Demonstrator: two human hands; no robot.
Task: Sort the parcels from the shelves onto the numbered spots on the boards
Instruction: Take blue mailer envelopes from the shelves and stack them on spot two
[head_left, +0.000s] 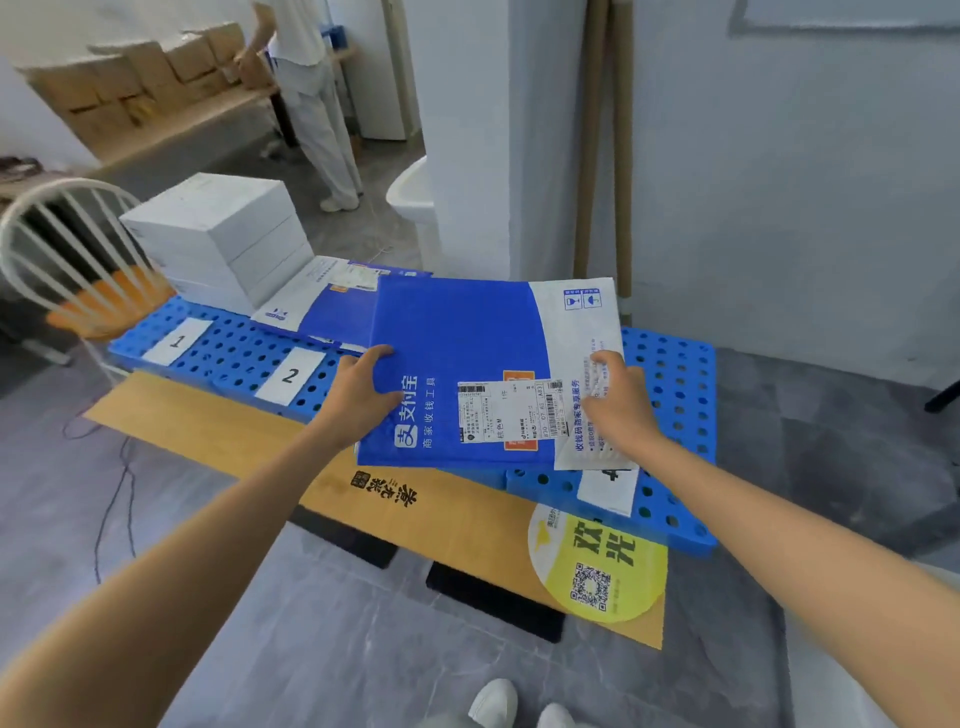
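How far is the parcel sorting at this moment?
Done: white boxes stand behind label 1, a rear mailer lies behind label 2. In hand: left hand and right hand hold a blue-and-white mailer over the blue board, near label 4. Remaining: setting it down.

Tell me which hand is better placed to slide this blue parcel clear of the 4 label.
Right, probably. The right hand holds the white end of the blue parcel, directly above the partly covered 4 label, so it can push leftward. The left hand grips the opposite edge.
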